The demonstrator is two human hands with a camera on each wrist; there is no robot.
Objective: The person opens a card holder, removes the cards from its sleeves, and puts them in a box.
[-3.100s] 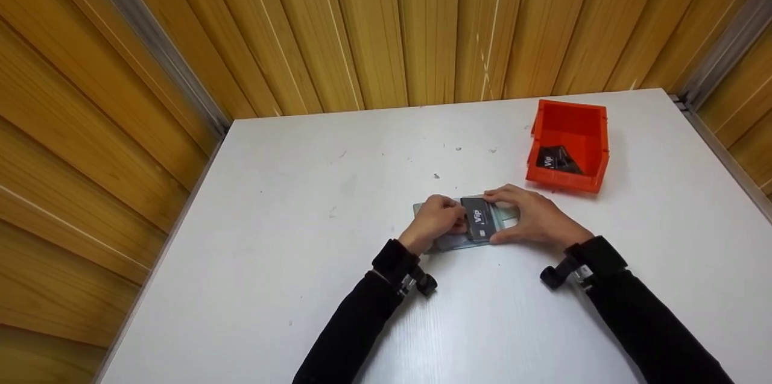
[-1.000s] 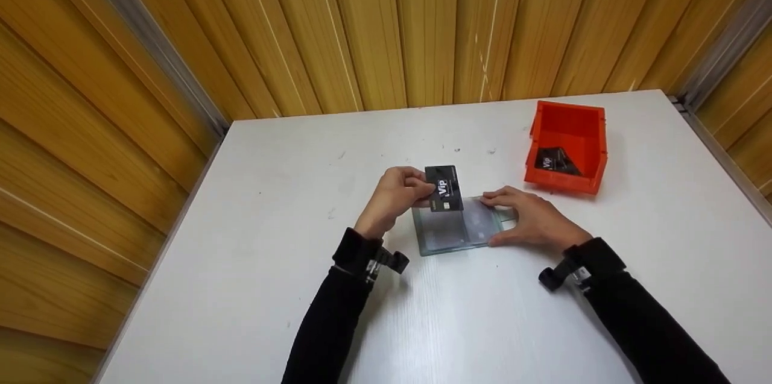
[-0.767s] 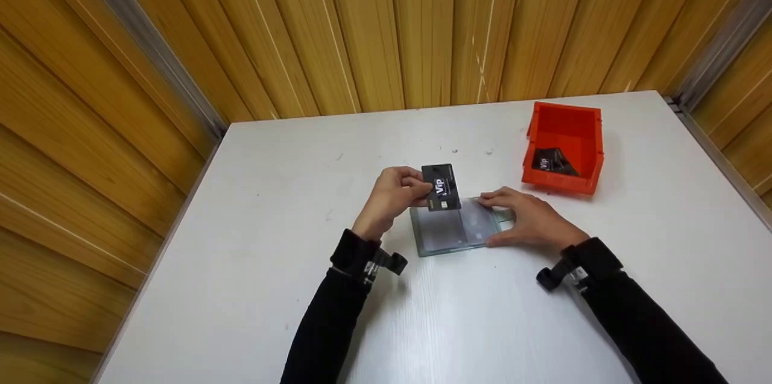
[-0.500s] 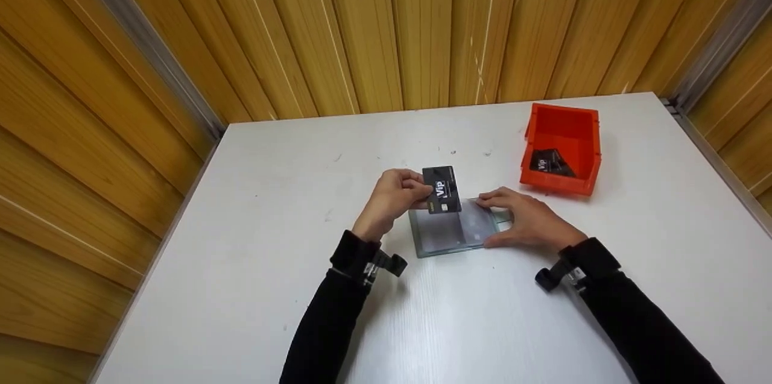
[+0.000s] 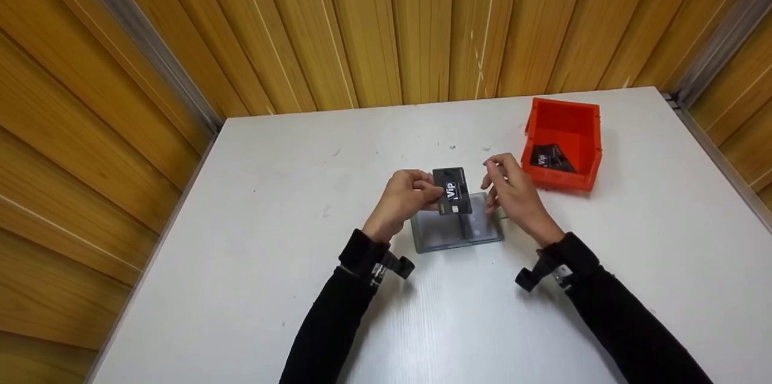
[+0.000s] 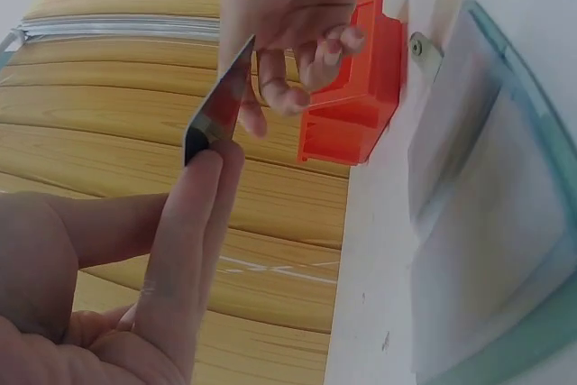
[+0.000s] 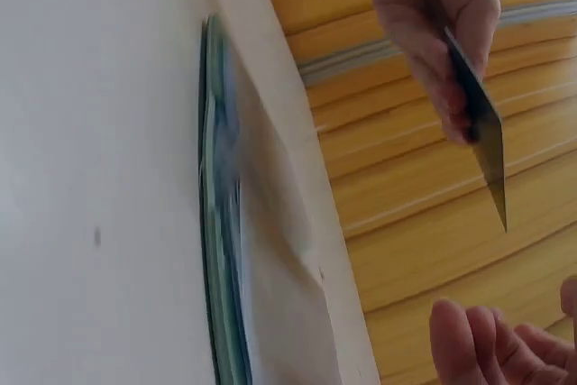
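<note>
My left hand (image 5: pixel 403 200) pinches a black card (image 5: pixel 455 191) with "Vip" printed on it, fingers and thumb at its left edge. The card is held above an open card holder (image 5: pixel 437 233) with a green edge and clear sleeves, which lies on the table. My right hand (image 5: pixel 515 197) is raised over the holder's right side, its fingers loosely bent and with nothing in them. In the left wrist view the card (image 6: pixel 216 105) appears almost edge-on, and the right hand (image 6: pixel 293 15) is just beyond it. The right wrist view has the holder (image 7: pixel 279 268) low on the table, below the card.
A red plastic bin (image 5: pixel 570 131) stands at the back right of the white table (image 5: pixel 289 209). Several black cards (image 5: pixel 550 158) lie inside it. Yellow wood-grain panels (image 5: pixel 374 28) close off the back and sides.
The left hand lifted the card up from the holder and then shifted slightly right. The right hand has let go of the holder's right edge and risen. The holder's sleeves are now uncovered.
</note>
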